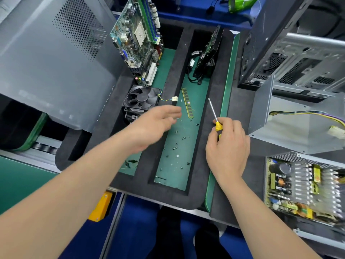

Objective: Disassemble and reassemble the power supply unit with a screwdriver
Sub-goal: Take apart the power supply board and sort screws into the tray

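Note:
The power supply unit [302,186] lies at the lower right with its cover off and its circuit board bare. Its grey metal cover [291,126] stands just behind it, a bundle of coloured wires trailing across it. My right hand [228,150] grips a yellow-handled screwdriver [214,116], shaft pointing up and away over the foam tray. My left hand [156,126], blurred, hovers with fingers apart over the tray's middle compartment, where several small loose screws [177,144] lie on the green mat. It holds nothing.
The black foam tray [197,195] also holds a cooler fan [141,100], a RAM stick [187,103], an upright motherboard [138,34] and a drive with cables [207,57]. A grey case panel [56,58] stands left; an open computer case [298,58] stands right.

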The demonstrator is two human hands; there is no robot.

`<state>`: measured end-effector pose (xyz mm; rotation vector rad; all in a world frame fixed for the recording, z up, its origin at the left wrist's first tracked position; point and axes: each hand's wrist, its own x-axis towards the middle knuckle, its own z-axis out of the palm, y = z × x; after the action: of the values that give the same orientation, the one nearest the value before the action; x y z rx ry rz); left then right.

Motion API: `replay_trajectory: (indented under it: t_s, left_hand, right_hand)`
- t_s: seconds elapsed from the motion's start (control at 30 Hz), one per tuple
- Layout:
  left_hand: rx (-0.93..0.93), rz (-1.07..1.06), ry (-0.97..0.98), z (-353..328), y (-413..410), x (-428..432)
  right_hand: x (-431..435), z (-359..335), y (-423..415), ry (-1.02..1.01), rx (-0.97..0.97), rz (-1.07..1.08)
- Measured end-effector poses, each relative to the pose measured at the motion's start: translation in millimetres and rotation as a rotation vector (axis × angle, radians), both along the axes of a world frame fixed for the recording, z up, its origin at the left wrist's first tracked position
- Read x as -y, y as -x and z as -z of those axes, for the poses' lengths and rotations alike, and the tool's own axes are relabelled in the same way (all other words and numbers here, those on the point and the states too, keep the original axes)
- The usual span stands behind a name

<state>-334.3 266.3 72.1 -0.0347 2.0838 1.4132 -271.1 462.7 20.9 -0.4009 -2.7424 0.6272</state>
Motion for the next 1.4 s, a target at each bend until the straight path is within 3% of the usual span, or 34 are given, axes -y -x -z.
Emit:
replay_trajectory:
  t_s: [0.47,0.67,0.93,1.17,1.27,1.4]
  left_hand:
    - [-0.109,-0.054,-0.031,14,4,26]
    - [-0.364,0.179,0.321,8,-7,12]
    - [0.040,0.394,0.616,47,-52,-47]
    - [-0.100,0.553,0.589,63,-75,-39]
    - [-0.149,0.484,0.623,66,-76,-42]
    - [-0.037,0.372,0.680,66,-75,-56]
  right_hand:
    - [0,0,-3,0.037,-0.034,-0.002]
    - [0,1,-3,0.030,-0.034,-0.004]
    - [-1,2,-3,0.048,-0.045,-0.010]
    - [-1,0,-3,0.040,-0.028,-0.009]
    - [-1,1,-3,0.039,-0.027,-0.010]
    - [-2,1,-3,0.026,-0.019,-0.011]
